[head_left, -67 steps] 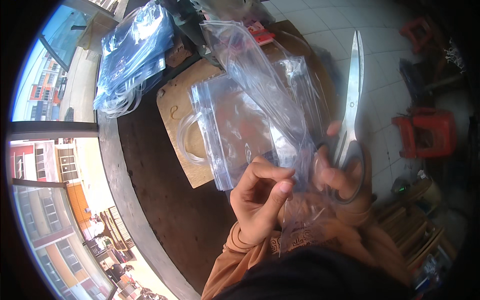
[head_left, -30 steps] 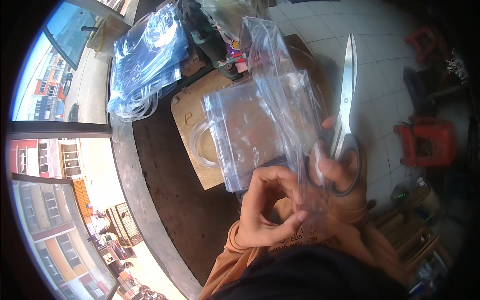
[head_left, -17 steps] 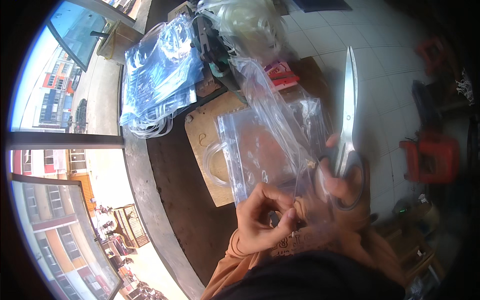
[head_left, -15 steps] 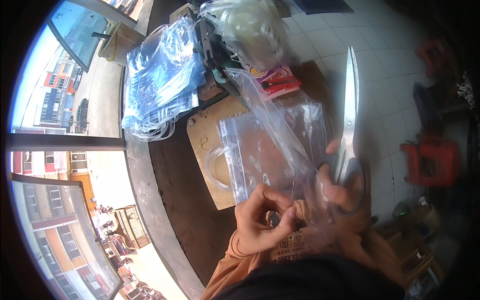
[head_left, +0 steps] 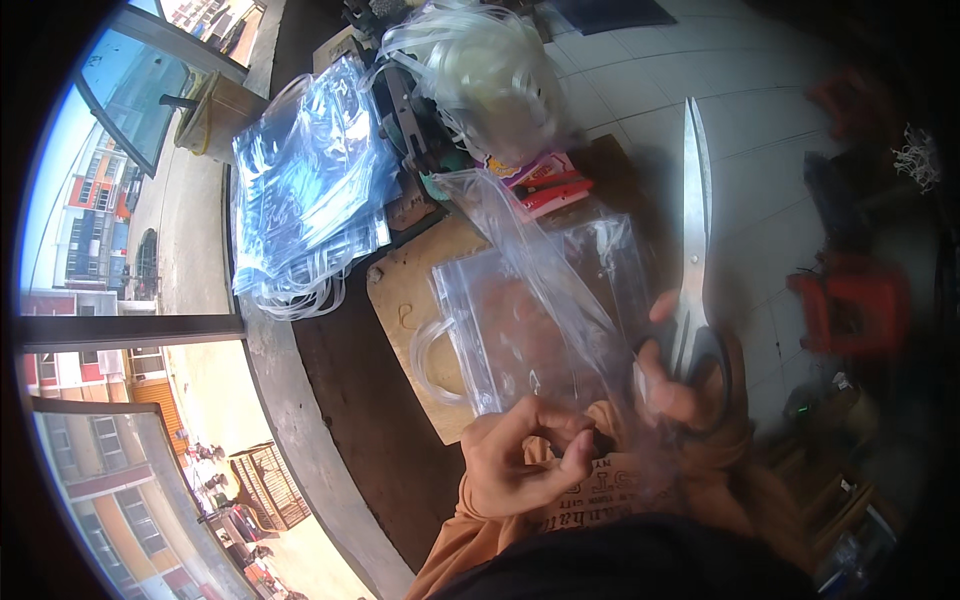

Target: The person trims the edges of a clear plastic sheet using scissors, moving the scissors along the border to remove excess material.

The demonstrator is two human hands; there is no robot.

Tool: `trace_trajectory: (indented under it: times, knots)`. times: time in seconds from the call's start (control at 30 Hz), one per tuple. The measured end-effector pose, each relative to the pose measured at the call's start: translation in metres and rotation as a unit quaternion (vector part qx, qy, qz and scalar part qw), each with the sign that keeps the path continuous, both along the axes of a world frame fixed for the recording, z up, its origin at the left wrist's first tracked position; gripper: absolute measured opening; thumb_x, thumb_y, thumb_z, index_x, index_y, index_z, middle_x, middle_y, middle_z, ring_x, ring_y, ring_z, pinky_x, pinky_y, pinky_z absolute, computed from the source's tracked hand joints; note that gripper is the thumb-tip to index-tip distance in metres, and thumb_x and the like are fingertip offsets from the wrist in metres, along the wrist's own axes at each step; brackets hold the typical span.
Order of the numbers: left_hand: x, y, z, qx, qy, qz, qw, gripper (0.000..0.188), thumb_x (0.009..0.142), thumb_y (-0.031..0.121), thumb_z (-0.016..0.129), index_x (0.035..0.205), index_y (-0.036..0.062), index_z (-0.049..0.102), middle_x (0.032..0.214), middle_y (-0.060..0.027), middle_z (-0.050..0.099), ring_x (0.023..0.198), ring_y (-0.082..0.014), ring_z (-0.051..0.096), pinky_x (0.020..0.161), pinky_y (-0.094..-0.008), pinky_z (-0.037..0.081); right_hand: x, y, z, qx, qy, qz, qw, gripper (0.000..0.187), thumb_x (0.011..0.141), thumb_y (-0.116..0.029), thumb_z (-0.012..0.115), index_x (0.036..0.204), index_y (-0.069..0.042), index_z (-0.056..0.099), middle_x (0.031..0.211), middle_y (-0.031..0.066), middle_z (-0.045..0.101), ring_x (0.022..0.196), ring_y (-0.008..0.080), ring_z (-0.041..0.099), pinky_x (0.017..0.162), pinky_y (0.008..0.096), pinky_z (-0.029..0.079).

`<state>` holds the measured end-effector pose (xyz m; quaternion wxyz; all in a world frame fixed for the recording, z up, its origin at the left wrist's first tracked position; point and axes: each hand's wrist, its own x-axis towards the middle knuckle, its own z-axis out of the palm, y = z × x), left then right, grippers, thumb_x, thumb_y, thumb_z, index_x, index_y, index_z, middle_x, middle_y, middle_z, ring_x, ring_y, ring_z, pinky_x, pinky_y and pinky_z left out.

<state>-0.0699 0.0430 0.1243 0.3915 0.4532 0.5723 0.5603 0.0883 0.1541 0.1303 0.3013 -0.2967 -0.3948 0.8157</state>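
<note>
At left, I see a pile of glossy, blue-tinted clear plastic bags with pale loop handles [head_left: 315, 180] on the ledge. Next comes a tan wooden tabletop [head_left: 408, 300], carrying a flat stack of transparent plastic bags [head_left: 490, 325], its loop handle toward the left. Just below the stack is the left hand [head_left: 525, 460], thumb and forefinger curled to a narrow gap; I cannot tell whether anything thin is pinched there. A long, creased clear plastic piece [head_left: 545, 280] slants across the stack, down toward the space between the hands. The right hand [head_left: 680, 400] grips large silver-bladed scissors with dark handles [head_left: 695, 210], blades upright in view and nearly together. Farthest right, I see a red plastic stool [head_left: 853, 305] on the floor.
</note>
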Motion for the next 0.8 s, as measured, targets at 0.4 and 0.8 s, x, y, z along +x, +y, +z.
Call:
trace_trajectory:
  times: [0.4, 0.8]
  knots:
    - [-0.043, -0.022, 0.008, -0.023, -0.114, -0.074, 0.99, 0.017, 0.085, 0.004, 0.057, 0.078, -0.0105, 0.059, 0.061, -0.0146, 0.064, 0.048, -0.0157, 0.061, 0.045, -0.0229, 0.049, -0.021, -0.043, -0.001, 0.04, -0.025, -0.085, 0.995, 0.048, 0.072, -0.004, 0.063, 0.114, -0.001, 0.039, 0.075, 0.0049, 0.052, 0.065, 0.0066, 0.049, 0.058, 0.0201, 0.041]
    - [-0.026, -0.022, 0.006, 0.02, -0.158, -0.111, 0.981, 0.012, 0.089, -0.001, 0.05, 0.092, -0.0112, 0.056, 0.069, -0.0152, 0.065, 0.056, -0.0141, 0.062, 0.049, -0.0224, 0.049, -0.016, -0.04, -0.006, -0.002, 0.043, -0.082, 0.996, 0.047, 0.074, -0.002, 0.061, 0.115, -0.001, 0.039, 0.074, 0.0036, 0.051, 0.063, 0.0078, 0.049, 0.057, 0.0231, 0.043]
